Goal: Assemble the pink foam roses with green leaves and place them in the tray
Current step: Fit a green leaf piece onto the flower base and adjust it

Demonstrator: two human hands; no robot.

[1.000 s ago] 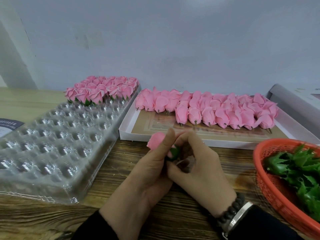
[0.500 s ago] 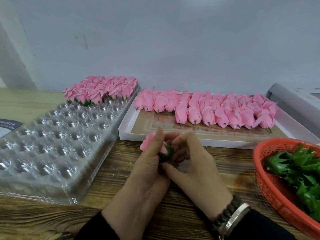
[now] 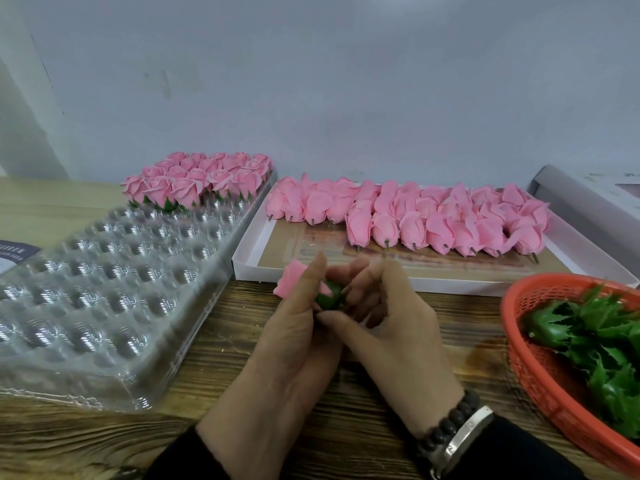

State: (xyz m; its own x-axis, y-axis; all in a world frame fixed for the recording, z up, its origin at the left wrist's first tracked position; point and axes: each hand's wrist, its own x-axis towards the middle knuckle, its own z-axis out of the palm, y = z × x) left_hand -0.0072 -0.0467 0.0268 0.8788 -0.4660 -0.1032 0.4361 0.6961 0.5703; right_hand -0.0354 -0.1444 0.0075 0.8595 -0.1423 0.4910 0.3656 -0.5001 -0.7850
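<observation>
Head view: the rose [image 3: 294, 277] is pinched by the left hand [image 3: 294, 327]; the leaf [image 3: 329, 296] is pinched by right hand [image 3: 388, 327] fingers. Petals may be crushed if squeezed.

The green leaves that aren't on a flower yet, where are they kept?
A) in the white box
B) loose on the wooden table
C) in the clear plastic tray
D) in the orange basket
D: the loose green leaves lie piled inside the orange basket at the right edge of the table.
</observation>
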